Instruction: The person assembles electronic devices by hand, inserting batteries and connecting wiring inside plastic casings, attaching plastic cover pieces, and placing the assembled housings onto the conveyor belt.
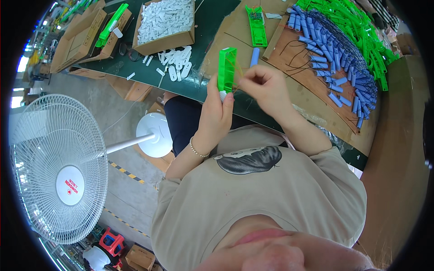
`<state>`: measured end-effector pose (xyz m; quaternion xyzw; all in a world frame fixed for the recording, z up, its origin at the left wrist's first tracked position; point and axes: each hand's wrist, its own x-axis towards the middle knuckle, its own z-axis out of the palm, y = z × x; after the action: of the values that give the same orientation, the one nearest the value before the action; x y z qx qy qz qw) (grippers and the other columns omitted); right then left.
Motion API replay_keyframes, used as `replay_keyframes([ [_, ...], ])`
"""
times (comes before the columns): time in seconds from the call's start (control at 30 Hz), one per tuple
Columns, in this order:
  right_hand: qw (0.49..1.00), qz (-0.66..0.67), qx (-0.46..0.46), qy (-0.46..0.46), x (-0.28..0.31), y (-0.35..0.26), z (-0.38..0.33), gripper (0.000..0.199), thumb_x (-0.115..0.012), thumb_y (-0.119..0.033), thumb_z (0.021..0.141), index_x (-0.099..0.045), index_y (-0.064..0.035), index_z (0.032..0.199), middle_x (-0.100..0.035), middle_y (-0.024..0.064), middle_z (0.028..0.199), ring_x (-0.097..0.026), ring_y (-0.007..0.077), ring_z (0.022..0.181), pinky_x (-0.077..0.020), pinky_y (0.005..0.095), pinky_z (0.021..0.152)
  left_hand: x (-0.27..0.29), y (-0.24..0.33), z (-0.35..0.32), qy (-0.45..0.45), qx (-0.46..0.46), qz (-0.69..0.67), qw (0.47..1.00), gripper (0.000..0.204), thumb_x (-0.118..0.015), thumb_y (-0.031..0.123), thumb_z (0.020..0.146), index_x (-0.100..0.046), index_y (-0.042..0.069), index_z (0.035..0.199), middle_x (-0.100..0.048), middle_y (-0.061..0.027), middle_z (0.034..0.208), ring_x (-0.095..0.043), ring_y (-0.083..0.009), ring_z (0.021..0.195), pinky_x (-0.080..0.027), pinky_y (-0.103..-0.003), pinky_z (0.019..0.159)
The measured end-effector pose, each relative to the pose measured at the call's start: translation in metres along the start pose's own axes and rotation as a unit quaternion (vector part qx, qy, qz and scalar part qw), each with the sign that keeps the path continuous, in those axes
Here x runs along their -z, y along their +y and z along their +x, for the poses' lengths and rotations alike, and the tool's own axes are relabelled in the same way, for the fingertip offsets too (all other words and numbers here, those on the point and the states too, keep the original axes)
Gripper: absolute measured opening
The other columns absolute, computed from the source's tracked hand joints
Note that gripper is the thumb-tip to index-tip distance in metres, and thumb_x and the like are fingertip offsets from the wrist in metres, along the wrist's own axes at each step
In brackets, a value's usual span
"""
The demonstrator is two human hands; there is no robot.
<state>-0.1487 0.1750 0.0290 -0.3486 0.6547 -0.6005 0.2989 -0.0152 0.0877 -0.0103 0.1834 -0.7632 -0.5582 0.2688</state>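
From where I stand, the worker's left hand (pixel 217 110) is closed around a green case (pixel 227 70), holding it up on end just past the near edge of the table (pixel 208 16). The right hand (pixel 267 90) is beside it, thumb and finger pinched on thin wires (pixel 239 70) at the case's open side. A second green case with a circuit board lies on the cardboard (pixel 230 34), a single blue cell (pixel 255 57) just below it. To the right, many blue cells (pixel 337 58) with dark leads crowd a brown board (pixel 294 56), and more green cases (pixel 361 31) are heaped beyond them. To the left, a box (pixel 169 41) brims with white pieces (pixel 165 20), others loose beside it. A fan (pixel 70 185) stands on the floor.
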Motion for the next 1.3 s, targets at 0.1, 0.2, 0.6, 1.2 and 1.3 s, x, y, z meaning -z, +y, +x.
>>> replay_keyframes([
  [0.1, 1.000, 0.001, -0.001, 0.007, 0.004, -0.004, -0.003, 0.011, -0.068, -0.009, 0.080, -0.063, 0.0003, 0.079, -0.058, -0.0018, 0.069, -0.048, 0.0021, 0.064, -0.0376, 0.0192, 0.056, -0.002, 0.000, -0.001, -0.018, -0.011, 0.028, 0.999, 0.047, -0.037, 0.004, 0.094, -0.024, 0.000, 0.139, -0.054, -0.0121, 0.108, -0.055, -0.0155, 0.087, -0.046, -0.027, 0.077],
  [0.2, 0.994, -0.092, -0.005, -0.061, 0.002, 0.001, -0.012, 0.014, -0.069, -0.012, 0.080, -0.063, 0.0001, 0.078, -0.061, 0.0001, 0.070, -0.050, 0.0039, 0.064, -0.0401, 0.0211, 0.056, -0.006, 0.006, 0.000, -0.006, -0.007, -0.023, 1.000, 0.046, -0.038, 0.004, 0.094, -0.026, -0.001, 0.138, -0.050, -0.0129, 0.114, -0.052, -0.0167, 0.095, -0.043, -0.028, 0.084],
  [0.6, 0.944, -0.319, 0.062, 0.055, 0.060, 0.002, -0.007, 0.018, -0.064, -0.015, 0.081, -0.066, -0.0022, 0.094, -0.065, 0.0123, 0.083, -0.063, 0.0219, 0.075, -0.0489, 0.0306, 0.068, -0.014, -0.014, 0.009, -0.002, 0.078, -0.251, 0.965, 0.038, -0.041, 0.003, 0.094, -0.032, 0.001, 0.130, -0.054, -0.0097, 0.100, -0.055, -0.0134, 0.079, -0.047, -0.026, 0.070],
  [1.2, 0.884, -0.412, 0.112, 0.192, 0.145, 0.023, 0.055, 0.023, -0.070, -0.019, 0.074, -0.066, -0.0096, 0.095, -0.057, 0.0048, 0.079, -0.057, 0.0161, 0.075, -0.0457, 0.0289, 0.066, -0.011, -0.017, 0.004, 0.004, 0.076, -0.277, 0.958, 0.035, -0.040, 0.001, 0.093, -0.033, 0.001, 0.127, -0.054, -0.0088, 0.097, -0.055, -0.0122, 0.074, -0.046, -0.025, 0.066],
  [1.3, 0.932, -0.288, 0.127, 0.181, 0.108, 0.028, 0.057, 0.024, -0.071, -0.018, 0.074, -0.063, -0.0043, 0.093, -0.058, 0.0027, 0.074, -0.049, 0.0099, 0.064, -0.0422, 0.0258, 0.058, -0.014, -0.022, 0.009, 0.002, 0.076, -0.261, 0.962, 0.035, -0.042, 0.001, 0.093, -0.034, 0.002, 0.127, -0.054, -0.0077, 0.095, -0.055, -0.0117, 0.073, -0.046, -0.025, 0.065],
])
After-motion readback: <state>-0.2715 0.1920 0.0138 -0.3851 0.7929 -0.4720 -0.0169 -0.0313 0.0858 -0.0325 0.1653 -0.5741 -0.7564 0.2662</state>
